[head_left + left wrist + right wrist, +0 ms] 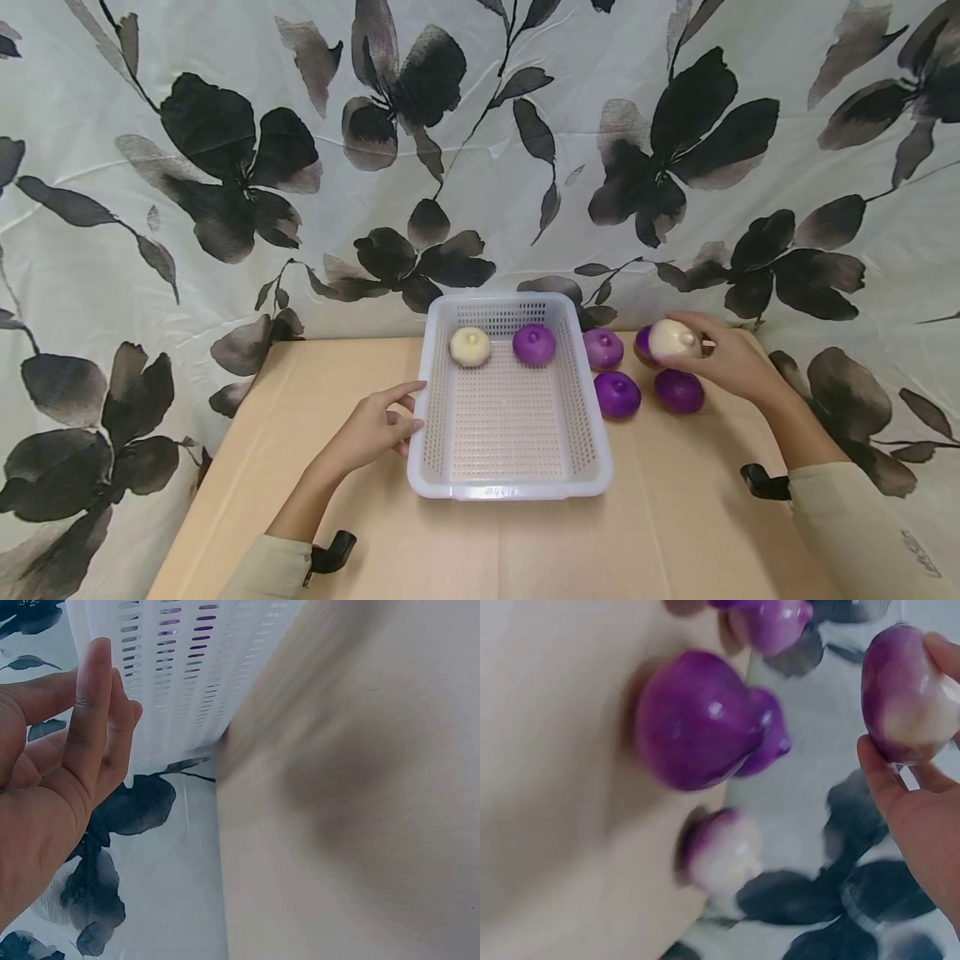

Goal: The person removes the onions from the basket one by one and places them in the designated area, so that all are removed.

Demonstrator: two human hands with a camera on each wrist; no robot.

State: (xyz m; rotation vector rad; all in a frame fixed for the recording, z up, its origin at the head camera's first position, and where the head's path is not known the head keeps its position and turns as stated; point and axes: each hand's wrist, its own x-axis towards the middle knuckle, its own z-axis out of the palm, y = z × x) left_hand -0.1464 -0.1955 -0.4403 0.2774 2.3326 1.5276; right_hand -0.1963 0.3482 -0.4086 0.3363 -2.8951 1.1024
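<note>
My right hand (720, 354) grips a glossy onion (673, 340), pale toward the head camera. In the right wrist view this onion (900, 697) is purple on one side and whitish on the other, between thumb and fingers. My left hand (375, 429) touches the left side of a white plastic basket (510, 492) with its fingertips. The left wrist view has its fingers (94, 720) fairly straight against the slotted wall. Inside the basket, toward the back, sit a cream-coloured onion (470, 347) and a purple onion (534, 344).
Several purple onions stand right of the basket, among them a front one (617, 395), one behind it (602, 348) and one below my right hand (678, 391). A partly white onion (724, 851) sits near the table (495, 550) edge. Flowered cloth (525, 208) hangs behind.
</note>
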